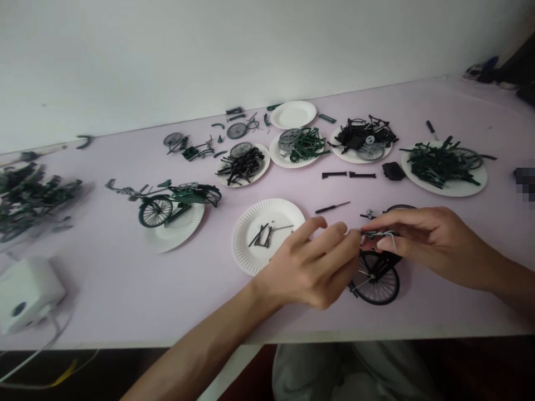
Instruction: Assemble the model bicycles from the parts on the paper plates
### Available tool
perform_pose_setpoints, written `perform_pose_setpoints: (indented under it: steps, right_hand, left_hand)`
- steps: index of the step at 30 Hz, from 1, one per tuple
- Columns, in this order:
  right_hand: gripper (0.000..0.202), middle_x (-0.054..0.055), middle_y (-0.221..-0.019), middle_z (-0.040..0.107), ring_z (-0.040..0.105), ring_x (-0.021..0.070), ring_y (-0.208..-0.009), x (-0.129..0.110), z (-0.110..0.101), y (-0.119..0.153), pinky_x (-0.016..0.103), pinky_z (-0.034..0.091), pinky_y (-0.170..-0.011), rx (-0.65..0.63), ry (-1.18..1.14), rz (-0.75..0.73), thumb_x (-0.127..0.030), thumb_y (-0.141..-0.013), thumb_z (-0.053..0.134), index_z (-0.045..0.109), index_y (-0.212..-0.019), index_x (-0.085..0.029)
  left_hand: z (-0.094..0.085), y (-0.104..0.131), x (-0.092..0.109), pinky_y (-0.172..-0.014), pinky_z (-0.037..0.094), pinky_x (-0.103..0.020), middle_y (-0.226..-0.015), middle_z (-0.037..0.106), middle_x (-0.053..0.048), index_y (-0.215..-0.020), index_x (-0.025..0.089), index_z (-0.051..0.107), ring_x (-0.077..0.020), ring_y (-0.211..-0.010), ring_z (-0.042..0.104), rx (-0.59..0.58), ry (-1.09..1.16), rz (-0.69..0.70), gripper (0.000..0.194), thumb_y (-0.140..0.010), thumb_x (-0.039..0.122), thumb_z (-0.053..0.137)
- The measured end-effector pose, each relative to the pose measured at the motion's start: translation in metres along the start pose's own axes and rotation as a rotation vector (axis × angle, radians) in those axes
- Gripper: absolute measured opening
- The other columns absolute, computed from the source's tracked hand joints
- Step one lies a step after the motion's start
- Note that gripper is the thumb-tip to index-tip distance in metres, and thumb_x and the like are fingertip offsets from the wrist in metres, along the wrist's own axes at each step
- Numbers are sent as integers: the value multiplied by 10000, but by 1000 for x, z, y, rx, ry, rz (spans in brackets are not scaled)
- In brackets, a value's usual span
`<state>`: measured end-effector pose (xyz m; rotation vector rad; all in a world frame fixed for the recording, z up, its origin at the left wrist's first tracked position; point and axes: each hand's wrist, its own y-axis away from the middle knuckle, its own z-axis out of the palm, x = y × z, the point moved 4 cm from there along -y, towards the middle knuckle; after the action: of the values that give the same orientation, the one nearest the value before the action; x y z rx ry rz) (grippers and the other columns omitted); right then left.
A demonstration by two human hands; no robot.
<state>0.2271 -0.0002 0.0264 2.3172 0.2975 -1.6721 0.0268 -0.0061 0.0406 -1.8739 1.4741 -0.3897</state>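
My right hand (pixel 434 239) pinches a small grey wire-like part (pixel 387 234) between thumb and fingers, above a black model bicycle (pixel 378 278) near the table's front edge. My left hand (pixel 317 262) meets the same part from the left, its fingers curled and their tips partly hidden. The bicycle's lower wheel shows below the hands, and its upper wheel is partly covered by my right hand. Left of my left hand, a white paper plate (pixel 244 239) holds a few thin black pieces (pixel 262 236). A black screwdriver (pixel 332 208) lies behind my hands.
Plates of dark parts stand at the back, one (pixel 472 186) at the right. A green model bicycle (pixel 184 195) rests over a plate (pixel 179 236) at left. Farther left are a heap of green bicycles (pixel 33 195) and a white box with a cable (pixel 31 292). Black pieces (pixel 361 175) lie mid-table.
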Motion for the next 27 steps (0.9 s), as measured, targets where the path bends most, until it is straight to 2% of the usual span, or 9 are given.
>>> perform_pose_setpoints:
  steps: [6, 8, 10, 12, 15, 20, 23, 27]
  right_hand:
    - [217, 25, -853, 802, 786, 186, -795, -4, -1, 1, 262, 654, -727, 64, -14, -26, -449, -940, 709, 819, -1001, -273]
    - [224, 23, -819, 791, 775, 178, -765, -6, -2, 3, 250, 645, -698, 79, 27, -45, -448, -953, 695, 818, -987, -264]
    - [219, 21, -812, 789, 771, 174, -758, -8, -3, 4, 241, 637, -686, 85, 62, -63, -435, -963, 685, 818, -988, -262]
    - [219, 22, -832, 796, 772, 170, -769, -8, -4, 4, 231, 629, -687, 85, 78, -78, -431, -971, 677, 816, -1003, -265]
    - [217, 21, -844, 801, 759, 156, -736, -8, -4, 4, 226, 616, -668, 88, 109, -106, -425, -976, 670, 811, -1029, -268]
    - [213, 3, -783, 776, 725, 148, -664, -12, -1, 3, 240, 589, -622, 79, 165, -169, -411, -985, 652, 815, -1032, -282]
    - [228, 5, -808, 782, 736, 153, -698, -13, 3, 2, 241, 578, -633, 53, 176, -193, -403, -999, 631, 817, -1079, -297]
    - [230, 10, -811, 787, 744, 162, -715, -11, 6, 0, 246, 578, -630, 26, 170, -174, -398, -997, 635, 822, -1082, -296]
  left_hand:
    - [1, -2, 2, -728, 518, -367, -1016, 787, -104, -975, 82, 720, -232, -918, 725, -33, 38, -1, 61, -938, 65, 675]
    - [2, -1, -1, -743, 536, -376, -1040, 781, -115, -1072, 84, 700, -242, -934, 728, -30, 129, -49, 133, -985, 183, 675]
    - [3, 2, -7, -773, 559, -371, -1062, 770, -118, -1135, 118, 671, -230, -954, 726, -3, 307, -166, 242, -1036, 334, 626]
    - [5, 5, -14, -820, 578, -343, -1087, 754, -120, -1151, 143, 650, -208, -1004, 721, 28, 540, -353, 271, -1044, 389, 607]
    - [12, 9, -19, -884, 579, -298, -1076, 743, -100, -1108, 159, 651, -180, -1036, 716, 48, 819, -631, 210, -995, 331, 694]
    - [24, 11, -16, -845, 554, -278, -924, 770, -30, -1008, 176, 679, -136, -844, 714, -3, 1054, -954, 162, -920, 272, 775]
    - [28, 11, -14, -810, 560, -286, -902, 784, -43, -971, 166, 686, -147, -826, 722, -19, 1166, -1085, 145, -908, 262, 775]
    - [31, 13, -12, -722, 562, -275, -864, 779, -54, -939, 155, 683, -144, -758, 708, -85, 1246, -1144, 152, -903, 276, 769]
